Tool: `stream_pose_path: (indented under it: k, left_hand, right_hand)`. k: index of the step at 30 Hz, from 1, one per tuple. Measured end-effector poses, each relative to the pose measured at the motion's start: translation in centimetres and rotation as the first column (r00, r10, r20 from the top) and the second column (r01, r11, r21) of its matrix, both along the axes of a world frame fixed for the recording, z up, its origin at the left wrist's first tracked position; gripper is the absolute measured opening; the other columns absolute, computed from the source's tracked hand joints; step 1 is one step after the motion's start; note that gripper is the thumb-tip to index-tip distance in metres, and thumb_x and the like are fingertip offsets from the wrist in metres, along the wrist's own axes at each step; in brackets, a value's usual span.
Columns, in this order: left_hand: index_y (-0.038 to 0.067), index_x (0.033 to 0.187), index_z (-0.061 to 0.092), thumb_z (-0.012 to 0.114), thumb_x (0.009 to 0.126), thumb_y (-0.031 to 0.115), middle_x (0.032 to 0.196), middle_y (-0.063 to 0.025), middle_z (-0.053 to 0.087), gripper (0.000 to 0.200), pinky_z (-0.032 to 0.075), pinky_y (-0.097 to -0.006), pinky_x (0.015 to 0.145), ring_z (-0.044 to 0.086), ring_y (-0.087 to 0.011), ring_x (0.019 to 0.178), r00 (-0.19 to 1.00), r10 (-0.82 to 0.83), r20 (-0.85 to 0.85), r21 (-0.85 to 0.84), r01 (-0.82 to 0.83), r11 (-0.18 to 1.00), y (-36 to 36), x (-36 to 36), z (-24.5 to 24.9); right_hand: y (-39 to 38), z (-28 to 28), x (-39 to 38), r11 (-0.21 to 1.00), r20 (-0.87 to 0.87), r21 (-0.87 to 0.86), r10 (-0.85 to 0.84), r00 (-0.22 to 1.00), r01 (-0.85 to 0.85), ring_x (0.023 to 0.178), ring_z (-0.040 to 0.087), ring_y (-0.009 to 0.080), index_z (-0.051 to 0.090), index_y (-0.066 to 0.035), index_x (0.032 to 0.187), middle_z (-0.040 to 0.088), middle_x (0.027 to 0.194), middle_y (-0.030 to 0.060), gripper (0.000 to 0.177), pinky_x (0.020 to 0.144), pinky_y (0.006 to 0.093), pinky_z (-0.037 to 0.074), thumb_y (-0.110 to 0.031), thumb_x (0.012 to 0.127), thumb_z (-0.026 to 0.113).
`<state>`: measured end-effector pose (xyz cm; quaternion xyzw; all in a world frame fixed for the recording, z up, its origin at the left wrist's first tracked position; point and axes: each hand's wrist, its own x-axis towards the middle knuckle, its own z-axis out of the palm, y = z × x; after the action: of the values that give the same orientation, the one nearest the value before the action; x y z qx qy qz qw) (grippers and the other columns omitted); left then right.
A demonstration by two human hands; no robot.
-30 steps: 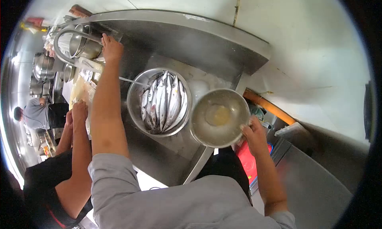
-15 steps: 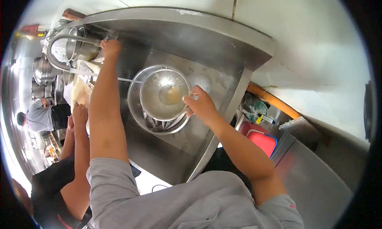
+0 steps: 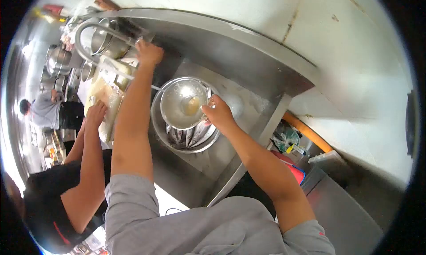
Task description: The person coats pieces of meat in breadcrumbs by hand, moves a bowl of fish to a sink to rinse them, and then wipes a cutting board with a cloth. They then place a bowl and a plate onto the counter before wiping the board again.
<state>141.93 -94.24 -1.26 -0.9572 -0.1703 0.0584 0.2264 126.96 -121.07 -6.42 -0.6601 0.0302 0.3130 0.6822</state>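
My right hand (image 3: 217,111) grips the rim of a small metal bowl (image 3: 174,105), which holds some liquid and something yellowish. This bowl is above a larger metal basin (image 3: 158,130) in the sink, where several silvery fish (image 3: 193,135) lie. A thin stream of water falls from the curved faucet (image 3: 80,41) to the small bowl's left edge. My left hand (image 3: 150,53) is stretched out to the faucet's base and closed around its handle, mostly hidden by the fingers.
On the left, a co-worker's hands (image 3: 96,113) rest at a cutting board (image 3: 105,88). Metal pots (image 3: 108,42) stand behind the faucet. Another person (image 3: 44,111) is farther off. The sink's front edge (image 3: 230,179) runs before my body. A red container (image 3: 290,166) sits at the right.
The view has shifted, so the sink appears farther right. The small bowl sits higher over the basin, with more fish showing below it. Both hands keep their hold.
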Motion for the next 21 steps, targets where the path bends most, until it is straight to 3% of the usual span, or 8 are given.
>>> stream_pose_path:
  k: [2, 4, 8, 11, 14, 16, 19, 21]
  left_hand:
    - [0.003, 0.108, 0.064, 0.044, 0.090, 0.033, 0.133, -0.0208, 0.043, 0.041, 0.034, -0.0473, 0.101, 0.038, -0.0443, 0.118, 0.970, -0.244, 0.005, -0.070, 0.244, 0.967, -1.7, -3.1, 0.5]
    - [0.003, 0.106, 0.062, 0.050, 0.090, 0.031, 0.121, -0.0213, 0.053, 0.035, 0.040, -0.0468, 0.095, 0.044, -0.0442, 0.112, 0.943, -0.155, 0.296, -0.570, 0.304, 0.764, -2.9, -9.4, 0.7]
    - [0.001, 0.123, 0.054, 0.057, 0.087, 0.027, 0.129, -0.0195, 0.051, 0.045, 0.034, -0.0378, 0.103, 0.047, -0.0318, 0.122, 0.675, 0.487, 0.554, -0.755, 0.160, 0.636, -3.0, -21.0, -0.5]
    - [0.001, 0.132, 0.042, 0.054, 0.090, 0.030, 0.131, -0.0180, 0.048, 0.052, 0.033, -0.0471, 0.102, 0.047, -0.0323, 0.120, 0.390, 0.914, -0.114, -0.951, 0.223, -0.214, -1.5, -22.7, -1.4]
    - [0.003, 0.134, 0.036, 0.052, 0.091, 0.031, 0.130, -0.0163, 0.047, 0.053, 0.038, -0.0504, 0.097, 0.049, -0.0338, 0.117, 0.537, 0.778, -0.324, -0.717, 0.398, -0.573, 0.1, -21.0, -2.8]
    - [0.005, 0.134, 0.037, 0.051, 0.092, 0.030, 0.128, -0.0157, 0.048, 0.051, 0.041, -0.0493, 0.095, 0.051, -0.0323, 0.115, 0.515, 0.811, -0.279, -0.713, 0.455, -0.534, 0.9, -19.3, -3.4]
    - [0.006, 0.133, 0.038, 0.049, 0.092, 0.028, 0.123, -0.0155, 0.051, 0.048, 0.047, -0.0496, 0.088, 0.056, -0.0304, 0.107, 0.549, 0.821, -0.156, -0.834, 0.372, -0.407, 2.1, -17.0, -2.9]
    - [0.005, 0.131, 0.040, 0.047, 0.093, 0.027, 0.118, -0.0156, 0.054, 0.045, 0.052, -0.0505, 0.082, 0.059, -0.0294, 0.101, 0.593, 0.803, -0.058, -0.928, 0.263, -0.262, 3.7, -16.1, -1.7]
  right_hand:
    - [2.1, -1.7, 0.6, 0.996, -0.045, 0.086, -0.009, 0.999, 0.013, 0.061, 0.065, 0.0233, 0.051, 0.004, 0.100, 0.060, 0.089, 0.0171, 0.031, 0.048, 0.0332, 0.056, -0.017, 0.079, 0.062]
    - [4.2, -2.3, 1.8, 0.999, -0.015, 0.047, 0.017, 1.000, -0.016, 0.062, 0.065, 0.0231, 0.051, 0.004, 0.098, 0.061, 0.087, 0.0166, 0.031, 0.049, 0.0330, 0.056, -0.016, 0.078, 0.062]
    - [9.4, -3.8, 5.3, 0.999, 0.134, -0.004, 0.043, 0.990, -0.043, 0.066, 0.066, 0.0234, 0.051, 0.004, 0.097, 0.061, 0.082, 0.0165, 0.030, 0.046, 0.0331, 0.055, -0.015, 0.077, 0.063]
    - [12.5, -3.1, 6.1, 0.997, 0.157, 0.078, 0.005, 0.988, -0.017, 0.066, 0.066, 0.0250, 0.050, 0.003, 0.099, 0.062, 0.085, 0.0194, 0.032, 0.053, 0.0379, 0.054, -0.019, 0.078, 0.062]
    - [13.5, 0.1, 6.7, 0.981, 0.019, 0.185, 0.055, 0.998, -0.058, 0.072, 0.065, 0.0304, 0.050, 0.003, 0.100, 0.062, 0.089, 0.0223, 0.033, 0.064, 0.0411, 0.053, -0.019, 0.078, 0.061]
    - [13.9, 0.5, 6.8, 0.974, -0.030, 0.165, 0.161, 0.987, -0.154, 0.080, 0.065, 0.0351, 0.049, 0.002, 0.101, 0.061, 0.092, 0.0239, 0.033, 0.074, 0.0428, 0.052, -0.018, 0.078, 0.061]
    - [16.0, -3.1, 6.6, 0.985, 0.285, -0.170, 0.041, 0.958, 0.009, 0.092, 0.061, 0.0401, 0.049, 0.002, 0.104, 0.060, 0.092, 0.0244, 0.033, 0.081, 0.0453, 0.049, -0.017, 0.079, 0.059]
    - [15.0, -0.2, 5.2, 0.960, 0.664, -0.204, -0.010, 0.748, 0.194, 0.099, 0.057, 0.0403, 0.049, 0.001, 0.111, 0.059, 0.101, 0.0234, 0.043, 0.087, 0.0463, 0.045, -0.021, 0.078, 0.062]
